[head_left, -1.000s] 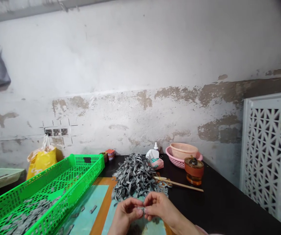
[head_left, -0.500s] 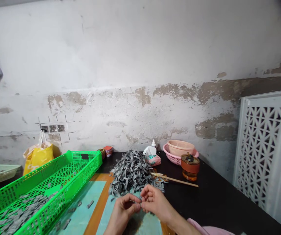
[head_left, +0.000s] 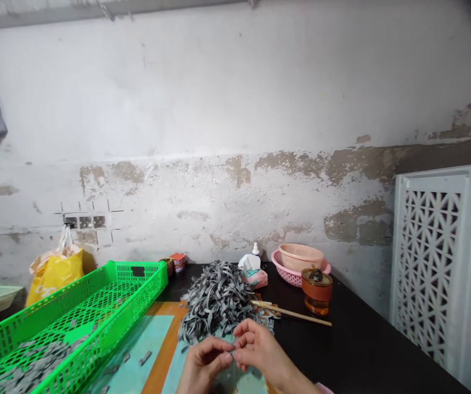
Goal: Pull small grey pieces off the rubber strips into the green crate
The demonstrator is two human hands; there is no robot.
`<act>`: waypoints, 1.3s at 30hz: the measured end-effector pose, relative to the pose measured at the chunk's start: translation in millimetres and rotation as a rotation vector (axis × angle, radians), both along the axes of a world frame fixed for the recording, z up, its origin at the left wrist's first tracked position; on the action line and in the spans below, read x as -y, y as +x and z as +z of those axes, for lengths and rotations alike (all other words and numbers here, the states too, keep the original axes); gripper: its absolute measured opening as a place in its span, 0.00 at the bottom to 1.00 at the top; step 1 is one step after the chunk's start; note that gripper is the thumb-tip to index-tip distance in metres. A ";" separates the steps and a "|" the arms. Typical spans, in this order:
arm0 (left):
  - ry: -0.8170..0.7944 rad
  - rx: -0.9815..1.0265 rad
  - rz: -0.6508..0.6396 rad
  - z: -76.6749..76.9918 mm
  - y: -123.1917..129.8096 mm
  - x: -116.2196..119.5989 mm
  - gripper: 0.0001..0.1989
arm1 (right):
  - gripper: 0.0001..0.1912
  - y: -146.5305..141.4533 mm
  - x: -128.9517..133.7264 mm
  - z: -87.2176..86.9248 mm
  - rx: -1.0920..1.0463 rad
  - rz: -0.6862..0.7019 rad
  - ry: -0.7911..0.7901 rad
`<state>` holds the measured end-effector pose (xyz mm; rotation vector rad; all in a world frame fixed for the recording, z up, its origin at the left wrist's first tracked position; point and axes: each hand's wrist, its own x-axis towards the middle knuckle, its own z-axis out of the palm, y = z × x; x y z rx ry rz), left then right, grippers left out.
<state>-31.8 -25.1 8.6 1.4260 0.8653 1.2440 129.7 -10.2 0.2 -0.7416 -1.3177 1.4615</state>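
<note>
My left hand [head_left: 209, 362] and my right hand [head_left: 255, 350] meet fingertip to fingertip at the bottom centre, just in front of a heap of grey strips [head_left: 219, 298]. Both hands are pinched around something small and greyish, mostly hidden by the fingers. Beneath them lies a board with pale blue sheets [head_left: 157, 334] and orange-brown bands. A few short folded grey pieces [head_left: 145, 358] rest on the sheet to the left. Many more grey pieces [head_left: 42, 364] lie in the green perforated tray [head_left: 137, 303] at the left.
Behind the heap are a tissue pack [head_left: 255, 278] and a white bottle [head_left: 255, 249]. Pink baskets [head_left: 301, 257], an amber jar [head_left: 317, 291] and wooden sticks [head_left: 301, 314] stand or lie to the right. A yellow bag [head_left: 57, 273] is behind the tray.
The view has tilted slightly upward, so the table's things sit lower in it. Both hands keep their pinch, with fingertips still together.
</note>
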 end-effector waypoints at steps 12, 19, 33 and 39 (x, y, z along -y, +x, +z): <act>0.195 -0.121 0.002 -5.8 -9.2 -5.1 0.12 | 0.20 0.9 9.2 9.0 -0.186 0.144 -0.135; 0.240 -0.231 0.135 0.2 -5.6 2.7 0.12 | 0.18 0.6 5.7 4.5 -0.074 0.057 -0.038; 0.233 -0.205 0.043 -3.7 -8.2 -2.0 0.10 | 0.18 -2.7 8.7 8.2 -0.197 0.105 -0.098; 0.162 -0.069 0.007 -6.4 -6.3 -3.5 0.10 | 0.20 -3.8 9.5 7.1 -0.286 0.176 -0.161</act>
